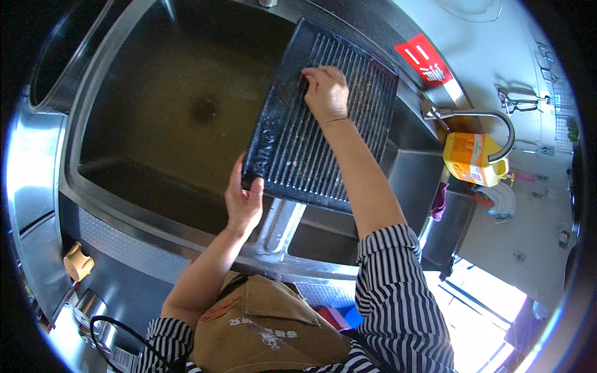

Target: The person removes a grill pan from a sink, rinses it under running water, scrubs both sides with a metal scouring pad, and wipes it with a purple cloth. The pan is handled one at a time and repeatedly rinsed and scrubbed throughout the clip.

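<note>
A black ridged griddle plate (322, 135) with raised lettering is held tilted over the divider between two steel sink basins. My left hand (245, 200) grips its near left corner, the thumb on the upper face. My right hand (328, 91) rests on the ridges with its fingers curled. Something dark shows at those fingertips; whether it is a small pad or just shadow, I cannot tell. Light specks and wet spots dot the ridges. Left of the plate, the large basin (121, 175) contains murky brownish water.
Along the right rim stand a curved faucet (506, 126) and a yellow detergent jug (475, 158). A purple cloth (439, 203) hangs over a basin edge. The steel divider (280, 228) runs below the plate. Metal tongs (522, 101) hang on the wall.
</note>
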A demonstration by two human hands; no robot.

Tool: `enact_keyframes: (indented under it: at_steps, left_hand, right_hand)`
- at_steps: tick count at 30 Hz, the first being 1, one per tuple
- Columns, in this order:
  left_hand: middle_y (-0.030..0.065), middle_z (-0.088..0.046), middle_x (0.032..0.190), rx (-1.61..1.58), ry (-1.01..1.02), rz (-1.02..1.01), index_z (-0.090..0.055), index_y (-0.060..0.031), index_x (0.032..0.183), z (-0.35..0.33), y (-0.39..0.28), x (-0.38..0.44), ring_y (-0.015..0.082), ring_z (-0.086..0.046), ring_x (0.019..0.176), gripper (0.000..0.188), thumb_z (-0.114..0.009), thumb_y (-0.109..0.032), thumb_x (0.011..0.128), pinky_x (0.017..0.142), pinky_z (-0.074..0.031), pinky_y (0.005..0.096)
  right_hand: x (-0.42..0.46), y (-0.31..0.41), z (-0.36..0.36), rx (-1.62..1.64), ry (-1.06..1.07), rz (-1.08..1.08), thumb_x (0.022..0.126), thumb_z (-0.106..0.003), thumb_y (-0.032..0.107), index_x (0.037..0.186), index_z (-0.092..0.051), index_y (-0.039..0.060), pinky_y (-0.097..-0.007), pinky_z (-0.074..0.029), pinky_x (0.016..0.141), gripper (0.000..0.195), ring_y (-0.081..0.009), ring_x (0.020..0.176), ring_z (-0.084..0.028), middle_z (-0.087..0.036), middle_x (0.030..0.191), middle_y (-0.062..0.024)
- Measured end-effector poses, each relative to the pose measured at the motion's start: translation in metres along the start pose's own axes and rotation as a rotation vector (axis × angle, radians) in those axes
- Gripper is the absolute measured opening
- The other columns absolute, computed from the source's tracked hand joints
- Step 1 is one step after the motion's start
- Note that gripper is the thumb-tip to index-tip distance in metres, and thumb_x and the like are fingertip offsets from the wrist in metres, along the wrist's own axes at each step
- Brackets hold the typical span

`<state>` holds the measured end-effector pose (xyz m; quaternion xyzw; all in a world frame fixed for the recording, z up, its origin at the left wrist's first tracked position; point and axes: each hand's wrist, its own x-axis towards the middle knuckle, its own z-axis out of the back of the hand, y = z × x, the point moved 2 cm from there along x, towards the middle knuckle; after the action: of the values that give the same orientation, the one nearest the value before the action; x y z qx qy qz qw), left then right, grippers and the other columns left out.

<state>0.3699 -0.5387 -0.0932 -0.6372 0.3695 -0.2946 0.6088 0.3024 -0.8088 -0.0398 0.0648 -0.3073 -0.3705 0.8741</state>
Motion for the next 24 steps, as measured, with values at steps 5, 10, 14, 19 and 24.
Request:
enact_keyframes:
  at_steps: [5,10,14,19,24]
  left_hand:
    - [0.0136,-0.061,0.120,-0.003,-0.036,0.108,-0.034,0.0012,0.147,0.002,0.006,-0.003,0.0174,-0.060,0.101,0.060,-0.059,-0.021,0.097,0.090,-0.050,0.0312]
    - [0.0198,-0.032,0.141,0.189,0.058,0.151,-0.007,-0.0042,0.155,0.042,-0.022,0.017,0.0260,-0.044,0.112,0.086,-0.059,-0.037,0.095,0.089,-0.050,0.0373]
    - [0.0135,-0.040,0.142,0.078,-0.069,0.101,-0.028,-0.0123,0.153,0.119,-0.028,0.080,0.0174,-0.053,0.105,0.068,-0.064,-0.022,0.095,0.091,-0.049,0.0357]
    - [0.0167,-0.052,0.133,0.277,-0.114,0.118,-0.048,-0.0091,0.141,0.224,-0.038,0.163,0.0222,-0.059,0.109,0.044,-0.055,-0.014,0.097,0.090,-0.051,0.0361]
    - [0.0196,-0.047,0.144,-0.249,0.110,0.257,-0.040,-0.0082,0.146,0.229,-0.077,0.277,0.0303,-0.054,0.124,0.066,-0.051,-0.052,0.098,0.102,-0.044,0.0440]
  right_hand:
    - [0.020,0.026,0.012,0.144,0.102,-0.281,0.087,-0.065,0.007,0.096,-0.075,0.0070,-0.0343,-0.053,0.076,0.014,-0.0284,0.086,-0.066,-0.068,0.096,-0.0119]
    - [0.107,0.100,-0.027,0.176,0.090,-0.079,0.088,-0.060,0.003,0.132,-0.055,0.0026,-0.0409,-0.047,0.100,0.044,-0.0381,0.116,-0.056,-0.052,0.135,-0.0201]
    - [0.188,0.140,-0.074,0.119,0.190,-0.057,0.083,-0.057,-0.004,0.147,-0.029,-0.0042,-0.0461,-0.041,0.107,0.070,-0.0454,0.126,-0.046,-0.035,0.151,-0.0239]
    - [0.244,0.157,-0.123,-0.148,0.403,-0.134,0.077,-0.060,-0.002,0.143,-0.032,-0.0092,-0.0428,-0.036,0.110,0.072,-0.0375,0.137,-0.039,-0.036,0.150,-0.0257]
    - [0.208,0.186,-0.144,0.549,-0.312,-0.555,0.086,-0.062,0.007,0.112,-0.066,0.0002,-0.0385,-0.052,0.085,0.027,-0.0303,0.097,-0.068,-0.070,0.102,-0.0221]
